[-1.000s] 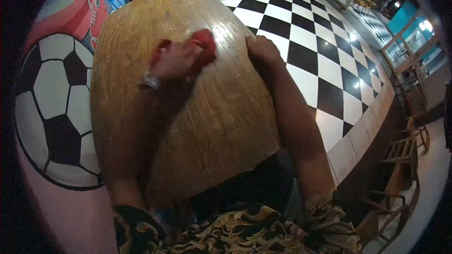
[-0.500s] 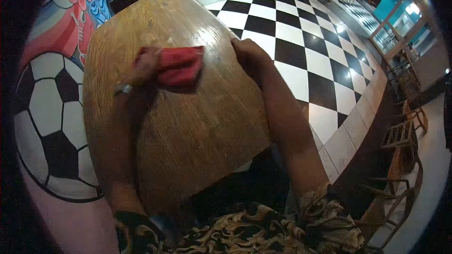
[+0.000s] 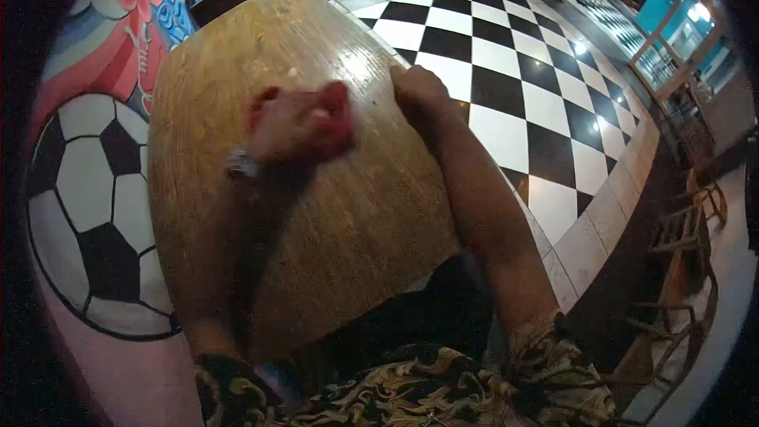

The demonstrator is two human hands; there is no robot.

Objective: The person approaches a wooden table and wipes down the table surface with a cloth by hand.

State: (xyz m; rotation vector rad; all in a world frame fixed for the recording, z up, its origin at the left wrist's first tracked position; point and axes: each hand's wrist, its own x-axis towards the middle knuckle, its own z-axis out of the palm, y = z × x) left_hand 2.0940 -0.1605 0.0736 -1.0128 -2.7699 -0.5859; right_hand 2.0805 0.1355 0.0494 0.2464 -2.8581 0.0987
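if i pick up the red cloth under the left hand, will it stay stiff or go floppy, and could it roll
The red cloth will probably flop, since it bunches up around the left hand. It is likely light, as that one hand covers much of it. Rolling seems unlikely: it looks crumpled, not round, though blur hides its finer folds.

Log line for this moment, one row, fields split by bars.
left hand: holding red cloth | cloth: over wooden tabletop | right hand: at tabletop's right edge
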